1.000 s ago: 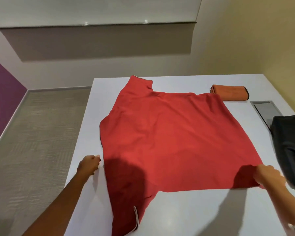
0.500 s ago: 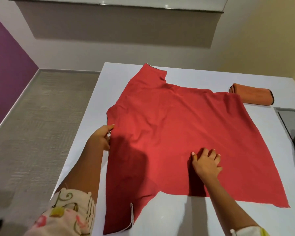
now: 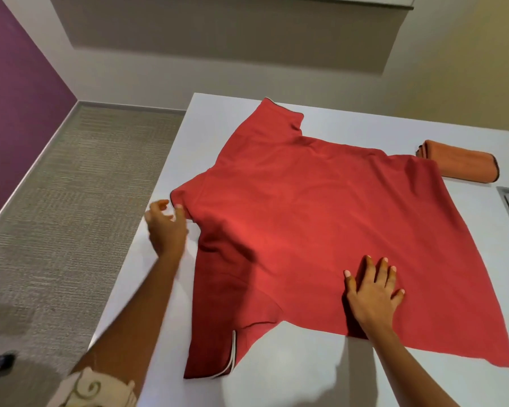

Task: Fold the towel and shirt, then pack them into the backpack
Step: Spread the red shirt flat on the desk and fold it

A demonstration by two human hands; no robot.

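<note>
Right grip (image 3: 372, 292) flat on shirt (image 3: 306, 201), table (image 3: 215, 118).

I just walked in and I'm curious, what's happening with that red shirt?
A person is readying the shirt for folding on the table, where it lies spread flat. The right hand presses on it near the close edge; the left hand hovers beside its left edge, holding nothing. The towel lies folded at the far right.

head cam | worn high | faces forward-down | close over table (image 3: 276, 377)
</note>
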